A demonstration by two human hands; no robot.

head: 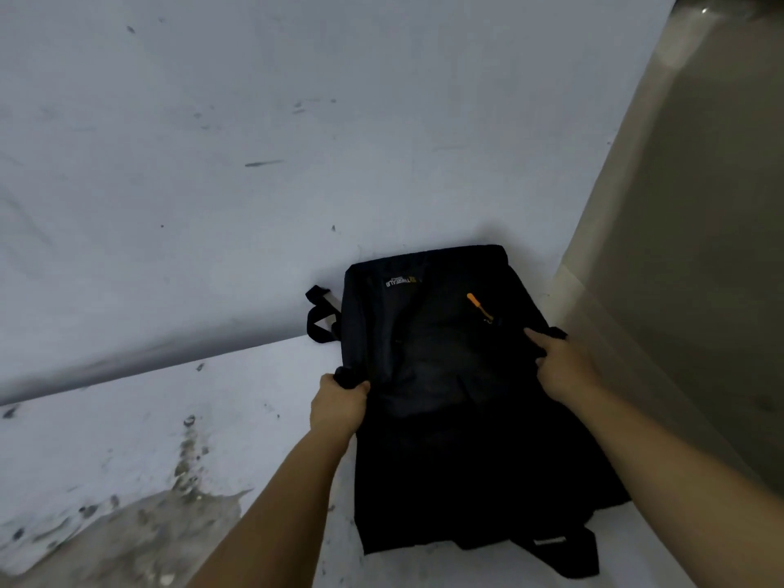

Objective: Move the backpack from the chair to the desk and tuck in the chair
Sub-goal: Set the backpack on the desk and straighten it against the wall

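Note:
A black backpack [458, 396] with an orange zipper pull lies flat on the white desk [127, 439], its far end against the wall. My left hand [337, 407] grips the fabric at the backpack's left edge. On the right edge, my right hand [560, 367] holds the fabric. A strap loop sticks out at the backpack's upper left, and another strap trails off at the lower right. The chair is not in view.
A scuffed white wall [297, 142] rises right behind the desk. A beige panel or wall [700, 248] closes off the right side. The desk surface is worn and stained at the lower left [140, 532].

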